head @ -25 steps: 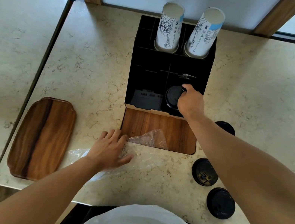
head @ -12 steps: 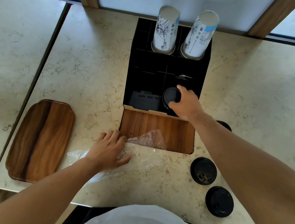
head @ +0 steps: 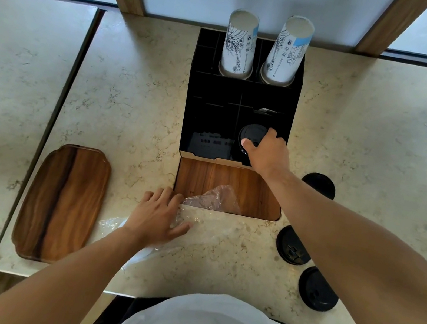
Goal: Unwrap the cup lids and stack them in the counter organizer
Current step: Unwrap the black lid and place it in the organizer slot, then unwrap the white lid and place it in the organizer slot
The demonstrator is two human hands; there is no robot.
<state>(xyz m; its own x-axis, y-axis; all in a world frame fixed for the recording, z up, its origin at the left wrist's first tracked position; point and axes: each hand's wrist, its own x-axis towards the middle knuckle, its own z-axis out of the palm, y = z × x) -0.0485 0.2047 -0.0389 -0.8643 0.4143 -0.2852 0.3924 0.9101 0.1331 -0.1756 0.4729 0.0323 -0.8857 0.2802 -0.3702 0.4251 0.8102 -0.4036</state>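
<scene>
Far left I see an oblong dark-grained wooden tray [head: 62, 202] lying flat on the pale marble counter [head: 133, 90]. Just right of it, my left hand [head: 157, 216] rests flat, fingers spread and straight, on the crumpled clear plastic wrapper [head: 211, 200], which trails onto the wooden front shelf [head: 231, 185] of the black compartmented organizer [head: 203, 97]. Two tall stacks of white printed paper cups [head: 240, 43] stand in its far slots. My right hand [head: 266, 152] curls thumb and fingers round a black round plastic lid [head: 251, 135] at the near right compartment. Right of the organizer, three more loose black lids [head: 293, 246] lie on the counter, one partly hidden behind my forearm.
</scene>
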